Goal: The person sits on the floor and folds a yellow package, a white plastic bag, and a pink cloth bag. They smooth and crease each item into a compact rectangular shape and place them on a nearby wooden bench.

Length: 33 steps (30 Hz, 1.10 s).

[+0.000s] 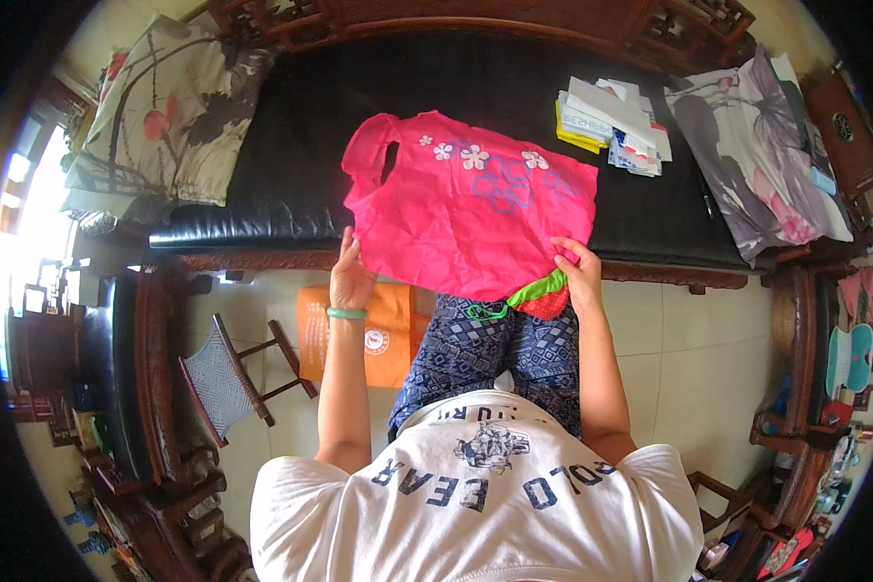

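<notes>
A bright pink fabric tote bag (pixel 465 218) with white and blue printed flowers lies spread over the front part of a black cushioned seat (pixel 298 160). Its handle loop points to the upper left. My left hand (pixel 353 275), with a green bangle at the wrist, is at the bag's lower left edge, the thumb side against the cloth. At the lower right corner my right hand (pixel 580 273) pinches the bag's edge. Beside those fingers hangs a small red strawberry-shaped pouch (pixel 545 304) with a green rim and a green cord (pixel 486 314).
Folded plastic bags and papers (pixel 615 120) lie on the seat at the right, near a patterned cushion (pixel 764 160). Another cushion (pixel 174 124) is at the left. An orange bag (pixel 389 356) and a folding stool (pixel 225 378) stand on the tiled floor.
</notes>
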Available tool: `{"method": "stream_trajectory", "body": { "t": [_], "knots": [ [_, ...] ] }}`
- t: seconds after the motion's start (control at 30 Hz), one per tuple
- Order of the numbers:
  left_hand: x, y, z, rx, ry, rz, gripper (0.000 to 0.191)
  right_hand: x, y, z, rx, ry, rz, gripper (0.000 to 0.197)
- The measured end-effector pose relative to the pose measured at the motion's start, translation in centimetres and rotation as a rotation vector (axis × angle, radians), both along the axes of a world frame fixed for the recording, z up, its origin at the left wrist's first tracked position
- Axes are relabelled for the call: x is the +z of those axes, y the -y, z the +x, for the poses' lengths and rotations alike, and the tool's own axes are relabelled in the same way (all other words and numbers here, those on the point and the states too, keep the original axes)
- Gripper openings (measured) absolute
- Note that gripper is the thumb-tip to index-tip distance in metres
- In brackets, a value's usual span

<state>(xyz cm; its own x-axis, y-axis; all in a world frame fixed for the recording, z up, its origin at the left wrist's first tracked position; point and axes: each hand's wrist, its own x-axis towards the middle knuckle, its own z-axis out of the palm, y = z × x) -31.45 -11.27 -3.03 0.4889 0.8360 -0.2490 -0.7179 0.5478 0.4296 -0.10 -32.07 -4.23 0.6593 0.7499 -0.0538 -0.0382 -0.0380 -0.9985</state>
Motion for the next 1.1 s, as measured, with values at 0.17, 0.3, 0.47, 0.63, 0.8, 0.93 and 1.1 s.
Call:
{"method": "stream_trajectory", "body": {
  "t": [0.17,0.3,0.47,0.63,0.8,0.93,1.1],
  "knots": [
    [-0.5,-2.2,-1.3,-0.350,-0.063,0.065,0.021,-0.7,1.1,0.4,-0.001,0.028,-0.041,0.034],
    [2.4,-1.2,0.0,-0.541,-0.051,-0.113,0.026,0.3,1.3,0.2,-0.005,0.023,-0.107,0.035],
    [-0.3,-1.4,0.9,-0.473,0.280,-0.266,0.034,-0.5,1.6,0.4,0.026,0.062,-0.098,0.035],
    [0.0,-2.4,0.3,-0.392,0.151,-0.073,0.027,-0.7,2.6,1.4,-0.020,0.084,-0.153,0.035],
    [2.3,-1.3,1.6,-0.502,-0.009,-0.075,0.037,-1.1,3.2,1.5,-0.026,0.045,-0.156,0.035],
    [1.4,-2.3,3.2,-0.468,-0.226,-0.060,0.037,-0.6,2.6,0.6,0.015,0.052,-0.169,0.035],
    [7.7,-9.2,5.6,-0.444,-0.320,0.225,0.035,0.6,-0.8,0.3,0.140,0.123,-0.084,0.034]
  ]
}}
